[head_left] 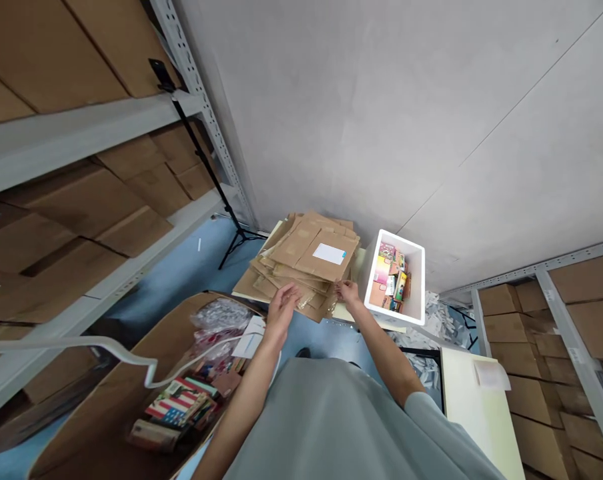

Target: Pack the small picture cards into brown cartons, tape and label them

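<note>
A stack of flattened cardboard boxes (301, 247) lies in front of me on a low pale table, with clear tape hanging from several near edges. The top piece carries a white label (329, 253). At the stack's near left edge, my left hand (281, 308) has its fingers bent in at a taped cardboard flap; the contact is small and partly hidden. My right hand (349, 294) pinches the near right corner of the same cardboard, beside loose clear tape.
A white foam box (419, 280) holding small colourful boxes stands right of the stack. At lower left is a large open carton (91, 407) with packs and plastic wrap. A black tripod (201, 153), shelving with cartons (511, 347) and a pale table (474, 413) flank me.
</note>
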A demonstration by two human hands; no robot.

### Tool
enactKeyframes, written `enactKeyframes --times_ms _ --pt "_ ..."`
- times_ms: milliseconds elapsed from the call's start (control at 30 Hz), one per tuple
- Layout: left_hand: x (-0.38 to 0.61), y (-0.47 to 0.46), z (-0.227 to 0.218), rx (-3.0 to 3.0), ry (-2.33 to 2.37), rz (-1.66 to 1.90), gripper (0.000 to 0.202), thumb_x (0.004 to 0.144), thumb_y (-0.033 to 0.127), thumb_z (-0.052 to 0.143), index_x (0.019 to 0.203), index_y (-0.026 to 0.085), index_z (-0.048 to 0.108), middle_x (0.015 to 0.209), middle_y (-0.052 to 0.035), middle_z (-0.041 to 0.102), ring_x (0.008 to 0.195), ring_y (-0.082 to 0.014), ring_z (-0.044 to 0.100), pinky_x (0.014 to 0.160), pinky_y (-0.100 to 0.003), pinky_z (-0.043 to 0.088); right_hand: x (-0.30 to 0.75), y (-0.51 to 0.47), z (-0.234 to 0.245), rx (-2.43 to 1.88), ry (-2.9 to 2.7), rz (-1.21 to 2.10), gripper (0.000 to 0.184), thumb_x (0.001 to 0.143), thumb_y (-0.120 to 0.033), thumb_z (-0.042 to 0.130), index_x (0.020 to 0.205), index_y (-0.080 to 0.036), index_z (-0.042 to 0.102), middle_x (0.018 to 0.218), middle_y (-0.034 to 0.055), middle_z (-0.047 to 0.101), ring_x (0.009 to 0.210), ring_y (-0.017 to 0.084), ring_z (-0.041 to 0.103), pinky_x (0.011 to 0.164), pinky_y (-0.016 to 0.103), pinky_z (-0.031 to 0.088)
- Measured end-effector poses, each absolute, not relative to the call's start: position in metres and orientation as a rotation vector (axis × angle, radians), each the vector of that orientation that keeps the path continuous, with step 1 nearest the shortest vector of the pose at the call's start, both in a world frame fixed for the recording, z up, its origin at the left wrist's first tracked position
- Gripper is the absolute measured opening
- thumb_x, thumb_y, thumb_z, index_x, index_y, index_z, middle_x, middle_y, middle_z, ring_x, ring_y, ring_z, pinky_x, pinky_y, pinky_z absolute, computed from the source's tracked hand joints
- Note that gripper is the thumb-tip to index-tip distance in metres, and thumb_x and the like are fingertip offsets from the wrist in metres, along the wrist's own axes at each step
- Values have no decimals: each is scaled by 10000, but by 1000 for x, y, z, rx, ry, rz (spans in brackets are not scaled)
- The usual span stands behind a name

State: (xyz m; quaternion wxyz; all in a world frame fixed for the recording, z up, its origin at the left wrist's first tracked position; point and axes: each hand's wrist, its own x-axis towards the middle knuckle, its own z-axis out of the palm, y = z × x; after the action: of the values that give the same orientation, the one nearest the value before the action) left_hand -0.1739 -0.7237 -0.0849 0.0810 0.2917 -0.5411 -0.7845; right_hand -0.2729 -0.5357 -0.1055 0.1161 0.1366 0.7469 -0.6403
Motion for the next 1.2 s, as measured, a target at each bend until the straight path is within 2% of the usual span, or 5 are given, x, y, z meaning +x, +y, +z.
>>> enactKeyframes --times_ms 267,500,700,933,1200 --pt "-242 -706 -89 1140 -1682 -2608 282 1049 528 570 1129 283 684 1169 -124 789 1230 -291 763 966 -454 659 -208 -496 -50 303 2159 -2128 471 816 -657 841 836 -238 627 721 0 709 595 176 686 541 265 527" --pt "-262 -598 -58 412 -1677 -2698 236 896 445 737 966 259 611 1139 -72 809 1192 -231 768 1022 -386 633 -119 -416 -5 469 2394 -2159 481 911 -696 775 842 -235 657 701 -12 685 628 184 715 602 275 533" --pt "-230 -460 -13 -28 -1763 -2957 382 818 476 858 1034 227 664 1053 -47 800 1002 -191 766 939 -325 618 -12 -308 10 1044 2605 -2006 441 908 -668 771 873 -228 766 802 44 772 690 224 739 687 329 569" --pt "-155 -322 13 -664 -2110 -3049 547 771 587 907 1130 198 768 1148 -99 813 1148 -252 759 1067 -375 595 136 -166 13 1979 2789 -1722 530 857 -693 768 1046 -199 806 1150 145 839 842 249 728 819 416 616" --pt "-70 -135 15 -1395 -2484 -2480 678 865 730 771 1250 173 773 1158 -145 821 1072 -310 777 1013 -468 631 262 -45 -19 2465 2698 -1641 697 858 -647 799 1363 -177 706 1371 202 777 777 200 694 809 422 638"
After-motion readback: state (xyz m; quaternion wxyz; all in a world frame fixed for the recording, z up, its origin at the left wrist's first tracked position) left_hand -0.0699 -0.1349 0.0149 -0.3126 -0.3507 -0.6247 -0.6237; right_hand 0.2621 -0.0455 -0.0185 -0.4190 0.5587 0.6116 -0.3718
